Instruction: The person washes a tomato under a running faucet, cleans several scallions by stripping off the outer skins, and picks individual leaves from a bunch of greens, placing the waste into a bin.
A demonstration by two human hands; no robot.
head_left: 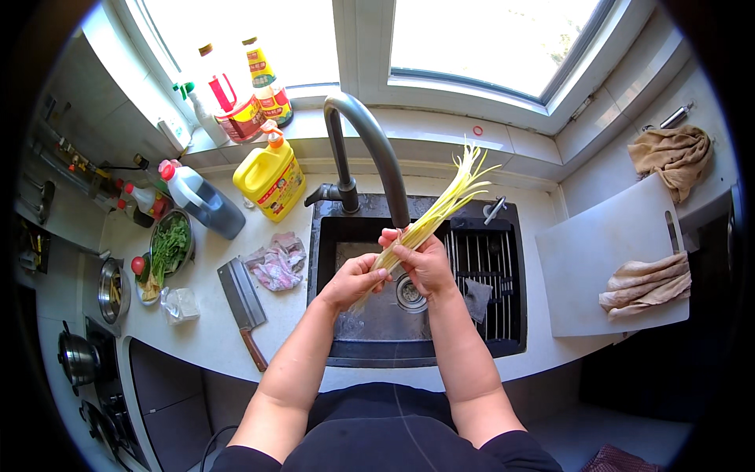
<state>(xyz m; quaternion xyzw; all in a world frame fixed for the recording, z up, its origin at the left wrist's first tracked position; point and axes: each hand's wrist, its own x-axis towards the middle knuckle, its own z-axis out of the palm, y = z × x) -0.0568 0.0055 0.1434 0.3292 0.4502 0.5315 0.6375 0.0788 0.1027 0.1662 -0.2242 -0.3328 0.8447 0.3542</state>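
I hold a bunch of long, thin, pale yellow stalks that look like yellow chives (447,206) slantwise above the black sink (373,352). My left hand (354,282) is closed round its lower part, thumb on top. Higher up, my right hand (426,263) grips the middle of the bunch, close under the tip of the grey faucet (376,122). The loose upper ends fan out to the far right. Below the hands, the drain (410,293) shows in the sink's floor. No running water can be made out.
Left of the sink lie a cleaver (242,295) and a crumpled cloth (277,261). Behind them stand a yellow jug (270,181) and a dark-filled bottle (208,204). Greens fill a bowl (189,250). A rack (489,271) sits in the sink's right side, beside a white cutting board (578,259).
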